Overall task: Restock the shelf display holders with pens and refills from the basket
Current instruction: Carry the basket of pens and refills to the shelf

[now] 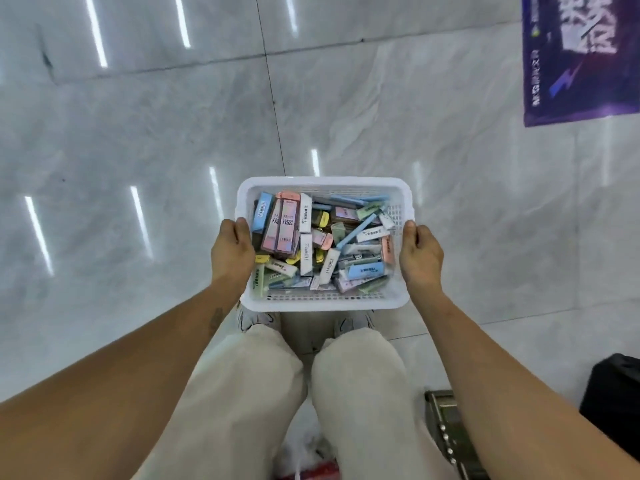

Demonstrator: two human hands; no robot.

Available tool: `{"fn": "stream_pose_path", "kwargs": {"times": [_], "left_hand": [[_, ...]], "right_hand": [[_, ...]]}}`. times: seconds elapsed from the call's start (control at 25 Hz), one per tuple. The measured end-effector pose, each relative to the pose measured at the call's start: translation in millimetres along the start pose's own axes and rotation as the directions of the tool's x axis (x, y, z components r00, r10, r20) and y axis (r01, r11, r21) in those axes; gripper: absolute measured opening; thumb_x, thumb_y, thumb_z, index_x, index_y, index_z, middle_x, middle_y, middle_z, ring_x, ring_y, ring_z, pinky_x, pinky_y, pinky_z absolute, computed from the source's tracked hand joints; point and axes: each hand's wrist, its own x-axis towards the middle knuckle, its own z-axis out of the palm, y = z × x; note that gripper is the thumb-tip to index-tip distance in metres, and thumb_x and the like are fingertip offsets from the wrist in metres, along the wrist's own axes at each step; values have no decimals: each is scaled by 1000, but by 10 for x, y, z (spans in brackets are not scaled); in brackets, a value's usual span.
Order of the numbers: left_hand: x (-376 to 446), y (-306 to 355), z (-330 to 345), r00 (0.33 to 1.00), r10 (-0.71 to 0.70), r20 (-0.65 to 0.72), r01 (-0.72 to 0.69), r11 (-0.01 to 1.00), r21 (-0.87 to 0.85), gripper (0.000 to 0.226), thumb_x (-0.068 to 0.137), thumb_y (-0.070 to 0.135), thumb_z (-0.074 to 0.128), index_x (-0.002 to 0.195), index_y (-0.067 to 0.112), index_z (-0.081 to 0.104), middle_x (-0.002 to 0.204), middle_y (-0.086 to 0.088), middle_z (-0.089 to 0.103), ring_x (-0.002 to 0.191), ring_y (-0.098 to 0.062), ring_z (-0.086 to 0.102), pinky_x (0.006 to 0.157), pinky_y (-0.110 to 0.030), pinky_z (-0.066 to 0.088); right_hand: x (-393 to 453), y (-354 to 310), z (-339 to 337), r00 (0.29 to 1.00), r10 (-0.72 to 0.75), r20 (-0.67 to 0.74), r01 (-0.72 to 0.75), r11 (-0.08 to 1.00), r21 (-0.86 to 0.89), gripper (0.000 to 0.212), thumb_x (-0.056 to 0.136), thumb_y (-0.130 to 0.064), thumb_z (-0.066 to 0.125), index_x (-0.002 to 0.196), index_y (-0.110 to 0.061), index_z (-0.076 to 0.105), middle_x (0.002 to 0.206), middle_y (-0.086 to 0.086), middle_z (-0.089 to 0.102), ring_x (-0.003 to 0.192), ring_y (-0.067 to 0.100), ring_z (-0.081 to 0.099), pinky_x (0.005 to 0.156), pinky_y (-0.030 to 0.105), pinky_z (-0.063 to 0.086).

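My left hand (232, 251) and right hand (420, 255) gripped the white basket's (323, 304) short sides; between them, jumbled pastel refill boxes (281, 226), one reading "100"; basket's long axis ran hand to hand.

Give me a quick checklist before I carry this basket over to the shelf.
1. Left hand grips the basket rim: ok.
2. Right hand grips the opposite rim: ok.
3. Basket level: ok, no visible tilt.
4. Boxes sit below the rim, none hanging over: ok.
5. Floor ahead free of obstacles: ok, only a purple poster at far right.
6. Shelf holders in sight: cannot tell, none in view.
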Motion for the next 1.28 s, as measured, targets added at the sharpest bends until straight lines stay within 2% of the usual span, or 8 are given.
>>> {"fn": "stream_pose_path", "kwargs": {"times": [0.2,0.4,0.56,0.64,0.8,0.96,1.12,1.28], "left_hand": [[-854,1063,-1149,983,180,-30,-180,983,-17,38,106,40,29,90,9,43,73,-4,54,62,-13,50,54,-32,39],[-1402,2203,-2163,953,245,-175,-261,962,-74,38,106,39,30,89,9,43,72,-2,52,62,-12,48,55,-34,39],[-1420,3012,-2715,936,241,-258,-289,942,-169,37,104,42,34,80,16,44,70,1,50,57,0,48,49,-23,36],[-1291,3394,-2967,931,230,-283,-292,935,-202,38,102,45,36,74,19,43,68,3,49,55,3,47,50,-26,35],[-840,4108,-3441,934,215,-285,-294,916,-274,49,102,47,39,76,7,49,68,-3,51,61,-10,49,53,-31,39],[-196,4948,-4042,926,266,-266,-340,895,-287,47,101,45,45,68,12,49,63,-2,54,58,-11,53,51,-26,41],[480,5753,-4485,913,311,-265,-378,889,-259,44,101,45,45,68,16,47,61,4,54,53,-3,56,45,-14,39],[1290,6625,-4829,907,310,-283,-381,891,-245,42,102,43,44,68,18,47,63,6,55,54,-5,55,44,-15,35]], "right_hand": [[-611,-1281,-1244,988,-146,-54,150,985,89,42,105,-40,41,67,-23,40,62,-5,48,56,-6,50,48,11,35],[-920,-2642,-2284,973,-230,-17,229,955,188,43,105,-39,43,67,-19,40,61,-4,44,50,-3,45,46,14,33],[-913,-3550,-2754,965,-264,-7,258,937,233,43,105,-41,42,70,-15,44,63,-1,49,55,4,46,50,23,35],[-823,-4027,-2912,959,-280,-28,279,933,226,43,105,-41,42,72,-14,47,65,0,51,59,12,48,52,29,35],[-546,-4992,-3006,947,-312,-72,320,925,204,44,104,-42,43,76,-9,53,67,1,56,62,13,52,52,30,37],[-184,-5989,-2987,946,-319,-61,325,930,175,47,104,-44,42,84,-4,58,78,13,64,72,28,61,63,41,47],[226,-6914,-2966,933,-345,-105,358,922,146,48,104,-42,41,78,-5,56,73,10,61,68,24,57,55,32,38],[862,-8001,-2914,931,-349,-109,364,916,169,45,104,-39,43,76,-7,56,70,6,60,65,18,56,51,29,34]]}}
